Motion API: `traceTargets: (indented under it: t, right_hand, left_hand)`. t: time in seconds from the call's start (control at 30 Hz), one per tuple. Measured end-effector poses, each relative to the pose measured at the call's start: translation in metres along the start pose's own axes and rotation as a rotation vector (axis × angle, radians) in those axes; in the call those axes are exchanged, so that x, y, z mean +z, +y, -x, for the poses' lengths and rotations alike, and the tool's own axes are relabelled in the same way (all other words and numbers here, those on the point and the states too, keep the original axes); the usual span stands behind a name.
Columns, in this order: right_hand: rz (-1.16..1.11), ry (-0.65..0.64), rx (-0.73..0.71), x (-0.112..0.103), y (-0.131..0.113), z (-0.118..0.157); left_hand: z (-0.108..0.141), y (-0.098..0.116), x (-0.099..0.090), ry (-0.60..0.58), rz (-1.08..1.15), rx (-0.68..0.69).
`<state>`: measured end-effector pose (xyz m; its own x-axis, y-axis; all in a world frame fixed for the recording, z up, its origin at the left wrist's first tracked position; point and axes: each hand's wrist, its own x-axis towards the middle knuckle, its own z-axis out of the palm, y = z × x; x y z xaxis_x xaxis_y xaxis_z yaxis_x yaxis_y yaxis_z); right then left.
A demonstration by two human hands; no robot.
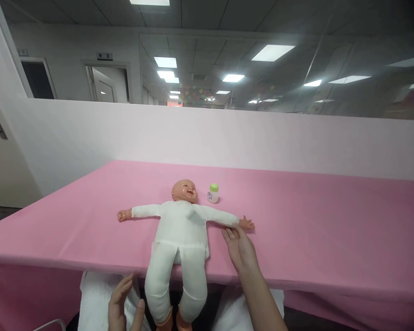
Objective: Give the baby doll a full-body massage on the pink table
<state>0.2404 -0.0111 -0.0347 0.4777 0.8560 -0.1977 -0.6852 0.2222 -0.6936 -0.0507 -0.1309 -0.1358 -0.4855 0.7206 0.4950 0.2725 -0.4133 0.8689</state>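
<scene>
A baby doll [181, 225] with a white cloth body lies face up on a pink-covered table [317, 230]. Its arms are spread wide, and its legs hang over the front edge. My right hand [239, 246] is palm up beside the doll's forearm on the right, fingers stretched out and tips at the underside of the sleeve near its wrist. Whether the fingertips bear any of the arm's weight is unclear. Low in front of the table, my left hand [124, 305] is open with fingers and thumb apart, left of the doll's legs, holding nothing.
A small clear jar [213, 193] with a green lid stands right of the doll's head. Behind the table runs a low white wall [207, 138] with glass above. A door [3, 151] is at the far left. White cloth [96, 299] covers my lap.
</scene>
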Motion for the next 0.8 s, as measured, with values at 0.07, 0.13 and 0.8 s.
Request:
traceTargets:
  t: [0.07, 0.13, 0.8]
  right_hand:
    - [-0.005, 0.013, -0.009, 0.0, 0.001, 0.0]
    - [-0.001, 0.025, -0.018, -0.001, 0.002, -0.001]
    - [0.063, -0.02, -0.106, -0.005, 0.008, -0.001]
  left_hand:
    - [-0.026, 0.011, -0.008, -0.07, -0.109, 0.102]
    - [-0.065, 0.022, -0.011, -0.155, -0.274, 0.289]
    - [-0.275, 0.028, 0.011, -0.752, -0.432, -0.184]
